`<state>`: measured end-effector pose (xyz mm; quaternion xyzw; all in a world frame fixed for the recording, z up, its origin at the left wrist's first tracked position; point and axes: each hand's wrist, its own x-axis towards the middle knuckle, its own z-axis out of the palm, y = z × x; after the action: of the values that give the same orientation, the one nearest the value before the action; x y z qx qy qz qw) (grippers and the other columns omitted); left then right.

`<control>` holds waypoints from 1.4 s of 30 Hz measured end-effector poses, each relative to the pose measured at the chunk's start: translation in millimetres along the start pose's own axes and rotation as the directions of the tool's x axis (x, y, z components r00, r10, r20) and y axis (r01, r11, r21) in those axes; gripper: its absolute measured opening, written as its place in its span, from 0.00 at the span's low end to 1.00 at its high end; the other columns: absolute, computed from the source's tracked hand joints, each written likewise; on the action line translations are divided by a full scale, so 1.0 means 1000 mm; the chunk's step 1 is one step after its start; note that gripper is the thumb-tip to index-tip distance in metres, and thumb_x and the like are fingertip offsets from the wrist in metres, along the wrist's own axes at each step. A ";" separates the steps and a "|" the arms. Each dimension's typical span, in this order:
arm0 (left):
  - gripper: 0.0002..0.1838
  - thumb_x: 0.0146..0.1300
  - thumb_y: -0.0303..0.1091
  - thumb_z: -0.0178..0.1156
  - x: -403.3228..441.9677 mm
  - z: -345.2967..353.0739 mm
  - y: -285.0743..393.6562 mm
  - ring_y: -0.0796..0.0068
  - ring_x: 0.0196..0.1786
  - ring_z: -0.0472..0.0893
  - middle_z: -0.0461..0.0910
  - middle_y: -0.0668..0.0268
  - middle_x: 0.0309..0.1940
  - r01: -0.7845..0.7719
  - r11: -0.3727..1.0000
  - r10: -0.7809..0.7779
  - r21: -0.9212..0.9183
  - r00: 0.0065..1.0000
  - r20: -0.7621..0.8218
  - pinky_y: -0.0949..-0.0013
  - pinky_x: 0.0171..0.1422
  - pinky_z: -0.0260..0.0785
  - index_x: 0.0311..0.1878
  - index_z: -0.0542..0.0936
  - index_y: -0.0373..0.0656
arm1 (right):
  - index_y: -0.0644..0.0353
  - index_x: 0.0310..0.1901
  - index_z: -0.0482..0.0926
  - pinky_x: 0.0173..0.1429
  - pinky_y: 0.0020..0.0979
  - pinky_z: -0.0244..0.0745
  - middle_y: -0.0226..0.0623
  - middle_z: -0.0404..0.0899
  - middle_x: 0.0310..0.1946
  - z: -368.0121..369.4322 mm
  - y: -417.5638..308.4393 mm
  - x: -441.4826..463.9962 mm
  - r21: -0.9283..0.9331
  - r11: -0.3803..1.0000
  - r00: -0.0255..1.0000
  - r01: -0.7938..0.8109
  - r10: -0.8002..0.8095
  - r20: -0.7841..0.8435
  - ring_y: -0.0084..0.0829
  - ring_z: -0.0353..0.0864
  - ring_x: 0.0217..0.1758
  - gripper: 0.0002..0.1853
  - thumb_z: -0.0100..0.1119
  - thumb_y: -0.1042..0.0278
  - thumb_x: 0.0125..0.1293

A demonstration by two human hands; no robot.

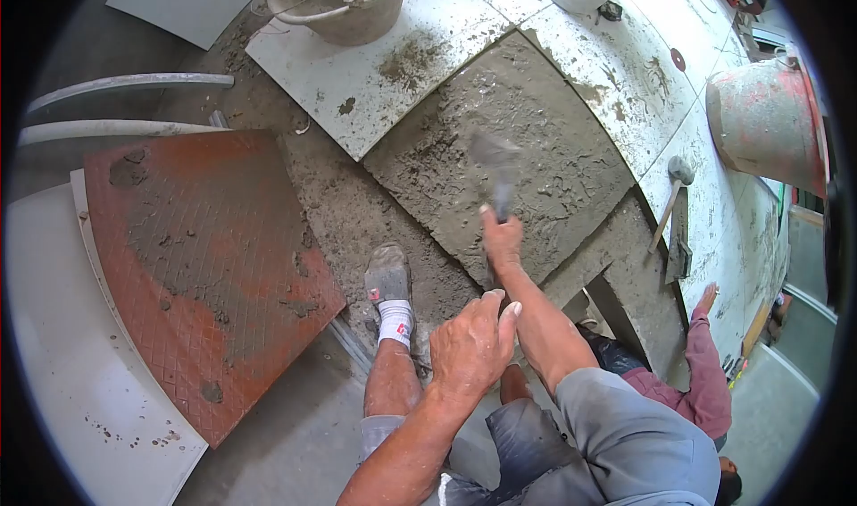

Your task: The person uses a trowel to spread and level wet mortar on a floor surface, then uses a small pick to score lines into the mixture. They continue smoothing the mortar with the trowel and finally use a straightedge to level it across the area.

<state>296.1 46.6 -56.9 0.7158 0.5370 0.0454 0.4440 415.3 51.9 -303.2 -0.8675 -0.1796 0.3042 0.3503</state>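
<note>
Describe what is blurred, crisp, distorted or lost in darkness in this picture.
Head view: the trowel in the right hand is smeared, probably by motion; head view: the left hand looks fairly crisp; head view: the red board bows along its outer edge, and the corners fall to black.

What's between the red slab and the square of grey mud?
In the head view, rough, gritty ground lies between slab and mud, with a grey shoe on it.

Trowel (495, 150), blurred, grey-bladed, over middle of mortar (571, 171); mortar damp, grey, rough-surfaced, spread in square bed.
</note>
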 end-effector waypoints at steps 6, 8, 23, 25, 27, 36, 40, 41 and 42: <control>0.14 0.61 0.40 0.58 -0.001 0.001 0.001 0.53 0.35 0.82 0.81 0.53 0.33 0.004 1.000 -0.004 0.007 1.000 0.022 0.57 0.37 0.73 0.44 0.79 0.40 | 0.63 0.22 0.72 0.19 0.30 0.68 0.31 0.70 0.13 -0.044 -0.046 -0.006 0.150 0.934 0.907 -0.325 0.263 0.329 0.24 0.71 0.14 0.19 0.64 0.54 0.57; 0.14 0.61 0.40 0.58 -0.002 0.000 0.000 0.52 0.36 0.82 0.81 0.52 0.33 0.012 1.000 -0.012 -0.011 1.000 0.018 0.56 0.38 0.73 0.44 0.78 0.40 | 0.59 0.20 0.70 0.18 0.27 0.66 0.29 0.68 0.13 -0.041 -0.046 -0.010 0.347 0.897 0.959 -0.272 0.221 0.180 0.21 0.69 0.13 0.19 0.64 0.55 0.56; 0.15 0.61 0.41 0.58 -0.002 0.002 0.002 0.53 0.36 0.82 0.82 0.54 0.33 -0.006 1.000 0.006 0.004 1.000 0.020 0.58 0.38 0.73 0.45 0.79 0.40 | 0.65 0.22 0.74 0.20 0.32 0.68 0.31 0.71 0.13 0.001 0.015 -0.005 -0.002 0.961 0.941 -0.277 0.271 0.204 0.27 0.72 0.13 0.17 0.63 0.58 0.55; 0.15 0.61 0.41 0.57 -0.002 0.003 0.007 0.53 0.36 0.82 0.82 0.53 0.33 -0.024 1.000 0.023 0.009 0.999 0.029 0.57 0.39 0.73 0.45 0.79 0.40 | 0.70 0.25 0.76 0.26 0.36 0.70 0.36 0.74 0.15 -0.019 -0.003 -0.005 0.065 0.856 0.758 -0.513 0.416 0.503 0.32 0.76 0.18 0.20 0.63 0.56 0.53; 0.15 0.61 0.41 0.57 0.000 0.001 0.004 0.52 0.36 0.81 0.81 0.53 0.34 -0.010 1.000 0.009 0.024 0.999 0.039 0.57 0.39 0.73 0.45 0.79 0.40 | 0.71 0.25 0.77 0.30 0.38 0.70 0.39 0.75 0.16 -0.030 -0.009 -0.007 -0.145 0.965 0.868 -0.219 0.260 0.424 0.34 0.77 0.21 0.21 0.63 0.55 0.53; 0.15 0.62 0.40 0.57 0.001 -0.006 0.009 0.51 0.38 0.81 0.81 0.51 0.35 -0.002 1.000 0.002 -0.006 0.999 0.039 0.57 0.40 0.73 0.45 0.78 0.39 | 0.65 0.20 0.74 0.25 0.38 0.70 0.33 0.72 0.14 0.002 0.039 0.004 -0.018 0.964 0.910 -0.266 0.257 0.325 0.32 0.73 0.15 0.17 0.63 0.58 0.53; 0.15 0.62 0.40 0.57 0.001 -0.007 0.005 0.52 0.37 0.81 0.81 0.52 0.35 0.011 1.000 -0.010 -0.023 1.000 0.027 0.57 0.40 0.73 0.45 0.78 0.39 | 0.59 0.20 0.71 0.15 0.28 0.65 0.29 0.68 0.12 -0.045 -0.021 0.002 0.296 0.846 0.866 -0.443 0.320 0.383 0.23 0.68 0.10 0.13 0.62 0.63 0.55; 0.15 0.62 0.40 0.57 0.001 -0.007 0.003 0.51 0.37 0.81 0.81 0.52 0.35 0.027 0.999 -0.026 -0.026 0.999 0.031 0.57 0.40 0.73 0.45 0.78 0.39 | 0.59 0.20 0.71 0.15 0.28 0.65 0.29 0.68 0.12 -0.041 -0.023 -0.001 0.288 0.844 0.862 -0.452 0.329 0.386 0.23 0.68 0.10 0.13 0.62 0.63 0.55; 0.15 0.62 0.40 0.57 0.001 -0.007 0.001 0.51 0.37 0.81 0.81 0.52 0.35 0.033 0.999 -0.032 -0.023 0.999 0.038 0.57 0.40 0.73 0.45 0.78 0.39 | 0.59 0.19 0.71 0.15 0.29 0.64 0.29 0.69 0.12 -0.035 -0.025 -0.004 0.474 0.767 0.897 -0.433 0.314 0.310 0.23 0.68 0.10 0.13 0.62 0.63 0.55</control>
<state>293.5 51.2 -52.2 0.7024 0.5395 0.0310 0.4632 432.7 49.9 -264.0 -0.7166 0.0525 0.4965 0.4871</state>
